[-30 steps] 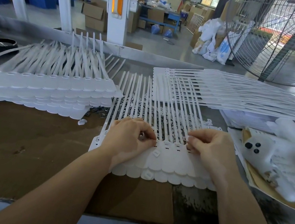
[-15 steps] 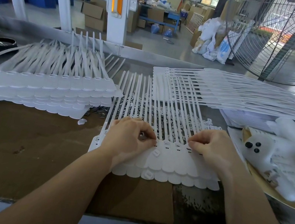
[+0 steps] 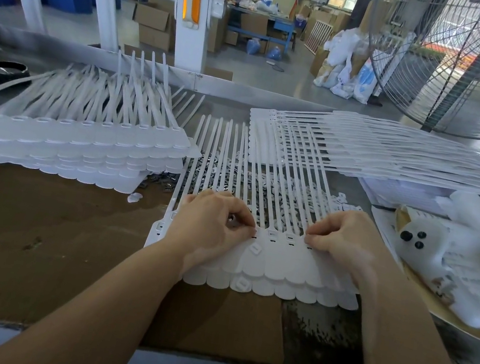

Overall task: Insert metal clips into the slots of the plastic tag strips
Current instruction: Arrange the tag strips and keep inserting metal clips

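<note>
A white sheet of joined plastic tag strips [image 3: 279, 264] lies flat in front of me, its long tails pointing away. My left hand [image 3: 212, 228] rests on the sheet's left part, fingers curled, thumb and fingertips pinching a small metal clip [image 3: 231, 219] at a slot. My right hand [image 3: 346, 241] rests on the right part, its fingertips pinched together at a slot; whatever they hold is hidden. Loose metal clips [image 3: 213, 161] lie heaped under the tails behind the sheet. Two small white caps [image 3: 254, 248] lie on the tags.
A tall stack of tag sheets [image 3: 73, 147] sits at the left, another fanned stack [image 3: 395, 157] at the back right. White gloves [image 3: 448, 258] lie on cardboard at the right. A black bowl [image 3: 3, 72] stands far left. A big fan [image 3: 462, 60] is beyond the table.
My right hand has shifted slightly left along the row of slots. The left hand has stayed in place, still pinching at its slot.
</note>
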Available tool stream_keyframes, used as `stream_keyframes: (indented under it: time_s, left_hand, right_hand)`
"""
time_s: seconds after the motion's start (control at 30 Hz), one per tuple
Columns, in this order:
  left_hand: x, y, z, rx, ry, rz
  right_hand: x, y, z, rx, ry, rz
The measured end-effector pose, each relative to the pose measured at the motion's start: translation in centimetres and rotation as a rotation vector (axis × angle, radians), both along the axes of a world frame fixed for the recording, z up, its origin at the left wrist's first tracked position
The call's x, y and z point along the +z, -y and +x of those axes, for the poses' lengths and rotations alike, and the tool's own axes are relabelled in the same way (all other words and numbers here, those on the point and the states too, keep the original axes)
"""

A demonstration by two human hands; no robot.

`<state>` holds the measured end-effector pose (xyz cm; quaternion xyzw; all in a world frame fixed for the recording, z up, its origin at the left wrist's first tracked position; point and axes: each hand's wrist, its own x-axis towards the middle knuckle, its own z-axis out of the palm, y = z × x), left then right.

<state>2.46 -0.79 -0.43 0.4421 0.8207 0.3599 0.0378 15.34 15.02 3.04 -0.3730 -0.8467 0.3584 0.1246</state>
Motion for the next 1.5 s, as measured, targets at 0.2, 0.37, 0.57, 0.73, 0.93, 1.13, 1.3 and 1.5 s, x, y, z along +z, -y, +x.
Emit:
stream_keyframes:
  time_s: [0.2,0.37,0.57,0.73,0.93,1.13,1.3,1.5]
  left_hand:
    - [0.1,0.0,0.0,0.007,0.015,-0.004]
    - [0.2,0.0,0.1,0.007,0.017,-0.019]
    - [0.2,0.0,0.1,0.014,0.006,-0.014]
    - [0.0,0.0,0.1,0.012,0.003,0.006]
    - [0.0,0.0,0.1,0.017,-0.007,0.016]
    - [0.1,-0.1,0.1,0.018,-0.008,-0.003]
    - [0.1,-0.1,0.2,0.023,0.018,-0.002]
    - [0.2,0.0,0.1,0.009,0.021,-0.001]
  right_hand:
    - [0.3,0.1,-0.5,-0.094,0.003,-0.074]
    - [0.1,0.5,0.0,-0.085,-0.051,-0.053]
    - [0.1,2.5,-0.4,0.067,-0.172,0.134]
    - [0.2,5.1,-1.0,0.294,-0.087,0.135]
    - [-0.4,5.6,-1.3,0.306,-0.030,0.198]
    - [-0.6,4.7,-1.0,0.225,-0.113,0.132]
    - [-0.6,3.3,-0.4,0.103,-0.187,0.114]
    - [-0.2,1.9,0.4,0.089,-0.169,0.132]
